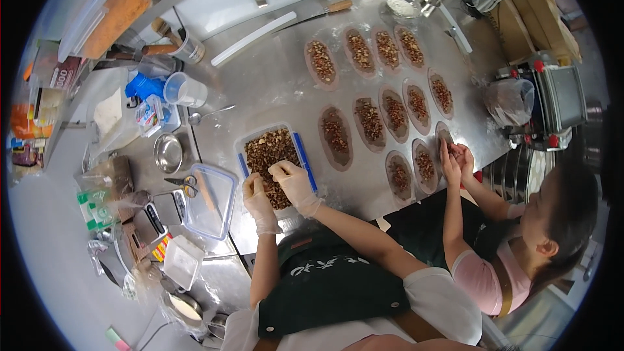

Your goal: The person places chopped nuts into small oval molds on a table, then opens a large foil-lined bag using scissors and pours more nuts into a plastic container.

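A clear plastic container with blue side clips (304,159) stands before me, filled with a brown chopped nut mixture (270,148). My left hand (259,205), in a pale thin glove, is closed at the container's near left edge, fingers curled together. Over the nuts at the near right side, my gloved right hand (296,187) is closed too, with fingertips pressed together. Whatever either hand pinches is hidden or too small to name. Flat oval dough pieces (335,138) topped with nuts lie in rows on the steel table, right of the container.
At right, a co-worker's hands (457,161) work at an oval dough piece. Left of me lie a clear lid (226,205), scissors (190,186), a metal bowl (169,153) and a spoon (197,117). A long knife (338,6) and white bar (253,39) lie at the back.
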A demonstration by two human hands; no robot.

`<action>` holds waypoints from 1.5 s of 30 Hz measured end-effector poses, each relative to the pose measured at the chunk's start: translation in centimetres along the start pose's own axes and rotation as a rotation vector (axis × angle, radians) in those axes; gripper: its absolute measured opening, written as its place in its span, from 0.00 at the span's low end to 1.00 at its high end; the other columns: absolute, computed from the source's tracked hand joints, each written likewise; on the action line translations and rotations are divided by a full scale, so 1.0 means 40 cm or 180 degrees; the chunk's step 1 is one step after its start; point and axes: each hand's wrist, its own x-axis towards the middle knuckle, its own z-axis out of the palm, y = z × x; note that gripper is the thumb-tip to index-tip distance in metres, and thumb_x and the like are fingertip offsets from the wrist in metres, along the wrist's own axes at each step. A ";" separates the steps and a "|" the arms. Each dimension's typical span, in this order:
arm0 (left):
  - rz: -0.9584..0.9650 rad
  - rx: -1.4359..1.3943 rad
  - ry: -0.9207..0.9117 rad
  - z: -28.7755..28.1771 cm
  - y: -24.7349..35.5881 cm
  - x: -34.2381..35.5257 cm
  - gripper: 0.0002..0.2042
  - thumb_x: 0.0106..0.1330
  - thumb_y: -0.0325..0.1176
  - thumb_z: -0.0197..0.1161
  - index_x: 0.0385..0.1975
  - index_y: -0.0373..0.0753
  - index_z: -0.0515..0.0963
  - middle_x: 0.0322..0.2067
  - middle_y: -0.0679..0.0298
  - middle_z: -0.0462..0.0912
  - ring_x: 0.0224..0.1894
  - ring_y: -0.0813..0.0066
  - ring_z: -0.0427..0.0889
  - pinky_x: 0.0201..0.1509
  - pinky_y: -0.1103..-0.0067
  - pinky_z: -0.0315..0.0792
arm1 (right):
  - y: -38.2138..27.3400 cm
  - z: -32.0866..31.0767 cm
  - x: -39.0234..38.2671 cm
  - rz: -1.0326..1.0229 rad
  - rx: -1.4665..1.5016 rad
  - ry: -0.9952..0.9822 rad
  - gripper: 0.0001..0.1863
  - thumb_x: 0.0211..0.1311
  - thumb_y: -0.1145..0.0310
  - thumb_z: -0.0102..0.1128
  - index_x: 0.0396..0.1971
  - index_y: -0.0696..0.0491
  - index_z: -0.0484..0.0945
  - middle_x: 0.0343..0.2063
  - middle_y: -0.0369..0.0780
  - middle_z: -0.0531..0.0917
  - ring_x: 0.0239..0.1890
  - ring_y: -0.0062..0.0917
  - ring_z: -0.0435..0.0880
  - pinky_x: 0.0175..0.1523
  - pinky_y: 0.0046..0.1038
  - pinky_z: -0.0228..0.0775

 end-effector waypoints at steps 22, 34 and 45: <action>0.0259 0.0150 -0.1620 0.238 0.000 -0.080 0.05 0.64 0.25 0.57 0.38 0.36 0.77 0.32 0.66 0.78 0.32 0.83 0.73 0.37 0.85 0.69 | -0.113 -0.739 0.210 -0.0086 0.0635 0.2364 0.09 0.59 0.66 0.54 0.23 0.54 0.77 0.18 0.31 0.77 0.16 0.12 0.68 0.21 0.15 0.56; 0.0656 0.1084 -0.2385 0.771 -0.113 -0.155 0.21 0.59 0.22 0.54 0.55 0.35 0.67 0.47 0.53 0.73 0.44 0.64 0.77 0.49 0.74 0.72 | -0.037 -0.746 0.271 -0.0196 -0.0760 0.2093 0.10 0.59 0.67 0.57 0.31 0.60 0.79 0.22 0.38 0.80 0.24 0.22 0.76 0.32 0.24 0.67; 0.0357 0.0892 -0.2021 0.836 -0.126 -0.179 0.22 0.58 0.19 0.51 0.55 0.33 0.67 0.44 0.54 0.73 0.42 0.64 0.76 0.48 0.74 0.71 | -0.053 -0.759 0.300 -0.0658 -0.1639 0.2015 0.12 0.62 0.64 0.53 0.36 0.57 0.79 0.35 0.48 0.81 0.38 0.40 0.80 0.44 0.32 0.71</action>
